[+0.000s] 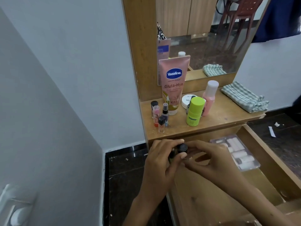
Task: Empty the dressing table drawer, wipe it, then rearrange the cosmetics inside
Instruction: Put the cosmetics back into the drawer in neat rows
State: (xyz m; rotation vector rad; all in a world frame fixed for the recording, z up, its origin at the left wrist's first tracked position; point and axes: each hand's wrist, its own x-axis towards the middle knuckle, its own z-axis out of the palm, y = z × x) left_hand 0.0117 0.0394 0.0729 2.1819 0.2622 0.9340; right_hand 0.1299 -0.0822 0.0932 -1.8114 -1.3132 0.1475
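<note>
While both hands meet over the open drawer, this is my read of the one head view.

Head view, hands: my left hand (160, 158) curls round a small dark bottle (182, 148) with a black cap; my right hand (210, 158) pinches at the same bottle from the right side, fingers bent in close. I judge two hands are used because the bottle is small and may sit among others I cannot make out.

Head view, drawer: the drawer (267, 154) stands pulled out toward me, near and right. A clear packet of pale tubes (236, 154) lies at its far right, so emptying is not finished.

Head view, tabletop: cosmetics stand grouped on the dressing table top (228, 116), probably parked there to free the drawer. The pink tube (174, 84) reads "Vaseline" and "Gluta-Hya", with "10X" lower down. A white jar (187, 100) shows "NAIL"; the rest is hidden behind a green bottle (195, 111), whose print is too small to read. A pink bottle (210, 97) stands to their right, small vials (160, 117) to the left.

Head view, cloth: a striped cloth (244, 98) lies folded far right, likely waiting for the wiping step.
</note>
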